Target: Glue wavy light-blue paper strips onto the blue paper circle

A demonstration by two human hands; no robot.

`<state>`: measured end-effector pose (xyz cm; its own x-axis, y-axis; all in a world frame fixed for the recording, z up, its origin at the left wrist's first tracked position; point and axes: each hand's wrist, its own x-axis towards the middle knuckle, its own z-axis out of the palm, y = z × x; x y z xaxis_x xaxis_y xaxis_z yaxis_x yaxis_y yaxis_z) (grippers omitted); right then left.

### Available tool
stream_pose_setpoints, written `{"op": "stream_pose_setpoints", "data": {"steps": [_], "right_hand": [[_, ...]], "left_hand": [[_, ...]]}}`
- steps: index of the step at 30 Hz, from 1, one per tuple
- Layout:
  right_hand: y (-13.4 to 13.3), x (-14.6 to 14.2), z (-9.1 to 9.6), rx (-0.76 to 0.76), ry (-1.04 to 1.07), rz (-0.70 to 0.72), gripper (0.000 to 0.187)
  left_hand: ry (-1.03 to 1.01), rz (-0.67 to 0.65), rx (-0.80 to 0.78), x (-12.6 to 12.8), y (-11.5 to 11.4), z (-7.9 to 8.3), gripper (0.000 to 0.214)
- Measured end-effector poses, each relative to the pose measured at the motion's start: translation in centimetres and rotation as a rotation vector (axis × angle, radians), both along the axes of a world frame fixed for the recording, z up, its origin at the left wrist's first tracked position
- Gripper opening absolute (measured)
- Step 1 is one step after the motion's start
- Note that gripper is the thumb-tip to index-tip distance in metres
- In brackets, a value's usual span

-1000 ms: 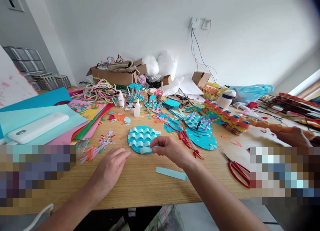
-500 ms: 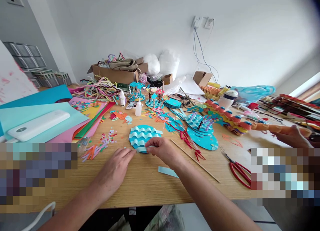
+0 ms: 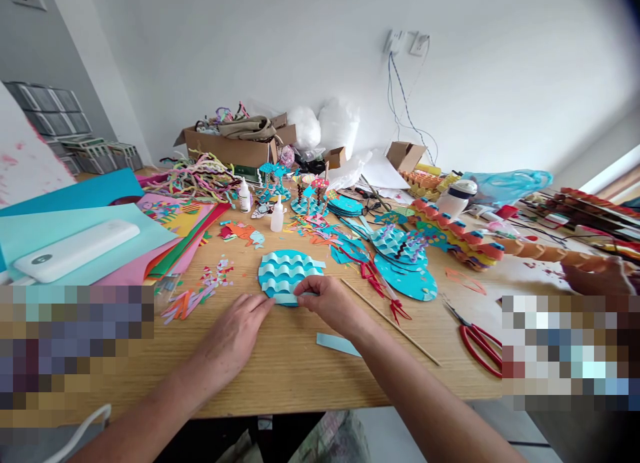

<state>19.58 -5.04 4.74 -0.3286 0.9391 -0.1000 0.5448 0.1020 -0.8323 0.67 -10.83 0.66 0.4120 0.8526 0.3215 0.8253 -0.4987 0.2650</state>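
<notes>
A round blue card (image 3: 267,274) lies flat on the table before me, crossed by several wavy light-blue paper strips. Along its lower edge is another light-blue paper strip (image 3: 286,299). My right hand (image 3: 325,301) pinches that strip near its right part, thumb and forefinger together. At the strip's left end, my left hand (image 3: 247,317) has its fingertips closed and pressed down at the card's edge. A loose light-blue strip (image 3: 336,343) lies partly under my right forearm.
A wooden stick (image 3: 390,321) and red-handled scissors (image 3: 477,343) lie to the right. White glue bottles (image 3: 277,216) stand behind the card. Paper scraps (image 3: 193,301) and coloured sheets (image 3: 95,226) are on the left. Another person's hand (image 3: 600,276) is at far right, by an orange egg-carton strip (image 3: 550,251).
My right hand has slid slightly right along the strip, which now lies flatter across the card's lower edge. The other person's hand at far right has shifted a little.
</notes>
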Motion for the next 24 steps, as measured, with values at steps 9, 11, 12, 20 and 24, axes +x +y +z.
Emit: {"op": "stream_pose_setpoints", "data": {"steps": [9,11,12,20,24], "right_hand": [[0.1,0.1,0.4,0.021,-0.072,0.036,0.014],[0.1,0.1,0.4,0.027,-0.086,0.038,0.014],[0.1,0.1,0.4,0.030,-0.092,0.039,0.014],[0.0,-0.2,1.1,0.045,-0.144,0.043,0.015],[0.0,-0.2,1.3,0.056,-0.163,0.046,0.014]], "left_hand": [[0.017,-0.009,-0.018,0.2,0.3,0.4,0.054],[0.032,-0.009,-0.016,0.3,0.3,0.5,0.052],[0.040,-0.009,-0.013,0.3,0.2,0.5,0.052],[0.049,-0.001,-0.005,0.6,0.2,0.8,0.052],[0.036,0.009,-0.021,0.6,0.3,0.8,0.052]]}}
